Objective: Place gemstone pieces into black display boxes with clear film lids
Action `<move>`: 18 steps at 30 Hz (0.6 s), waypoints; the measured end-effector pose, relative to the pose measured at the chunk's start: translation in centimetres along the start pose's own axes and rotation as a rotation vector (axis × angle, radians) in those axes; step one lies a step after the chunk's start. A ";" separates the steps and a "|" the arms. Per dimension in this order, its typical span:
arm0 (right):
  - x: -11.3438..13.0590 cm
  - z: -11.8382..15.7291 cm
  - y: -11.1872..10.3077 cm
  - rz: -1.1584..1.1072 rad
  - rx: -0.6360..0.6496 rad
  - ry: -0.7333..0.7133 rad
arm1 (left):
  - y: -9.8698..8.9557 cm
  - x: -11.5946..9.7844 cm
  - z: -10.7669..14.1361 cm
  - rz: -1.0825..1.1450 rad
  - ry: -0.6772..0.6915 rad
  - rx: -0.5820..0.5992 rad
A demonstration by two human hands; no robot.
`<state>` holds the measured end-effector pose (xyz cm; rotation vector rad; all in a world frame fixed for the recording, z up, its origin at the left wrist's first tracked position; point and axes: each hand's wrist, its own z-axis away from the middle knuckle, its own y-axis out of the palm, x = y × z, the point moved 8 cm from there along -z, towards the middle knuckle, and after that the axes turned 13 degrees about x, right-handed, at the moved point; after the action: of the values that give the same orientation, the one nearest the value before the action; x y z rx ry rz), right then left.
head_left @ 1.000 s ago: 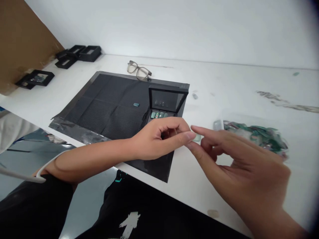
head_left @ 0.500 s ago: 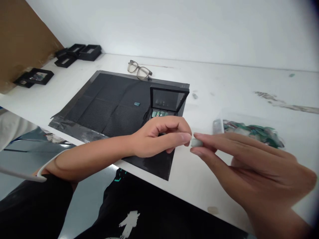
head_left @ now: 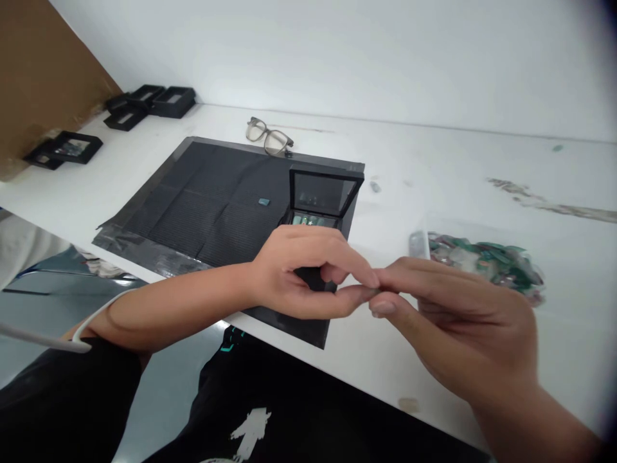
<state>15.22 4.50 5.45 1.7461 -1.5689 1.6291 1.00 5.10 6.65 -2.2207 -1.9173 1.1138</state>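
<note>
My left hand (head_left: 308, 273) and my right hand (head_left: 463, 321) meet at the fingertips above the right edge of the black mat (head_left: 193, 206). Both hands are closed in a pinch on a small pale green press-on nail, now almost wholly hidden by the fingers. Behind my left hand stands a black display box (head_left: 325, 193) with its clear-windowed lid raised. A row of green press-on nails (head_left: 308, 220) lies in it, partly covered by my hand. A single blue-green press-on nail (head_left: 263, 202) lies on the mat left of the box.
A clear plastic tub (head_left: 486, 260) of green and pinkish pieces stands behind my right hand. Eyeglasses (head_left: 270, 136) lie at the mat's back edge. Several black boxes (head_left: 173, 101) sit at the far left. The white table's (head_left: 357, 366) front edge runs by my lap.
The left thumb and forefinger have closed onto the press-on nail that my right hand held. My right hand has turned and drawn in to the left.
</note>
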 end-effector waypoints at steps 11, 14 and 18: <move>-0.7 0.1 -0.1 0.123 -0.070 0.023 | -0.5 -1.4 0.2 -0.607 0.216 0.094; -1.0 0.0 0.1 0.142 -0.072 0.072 | -0.2 -1.6 0.3 -0.710 0.213 0.138; -1.7 -0.1 0.1 0.127 -0.098 0.149 | -0.1 -1.5 0.3 -0.784 0.188 0.161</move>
<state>15.52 5.38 4.04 1.4677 -1.6882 1.6677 0.79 3.65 7.19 -1.2210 -2.1849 0.8388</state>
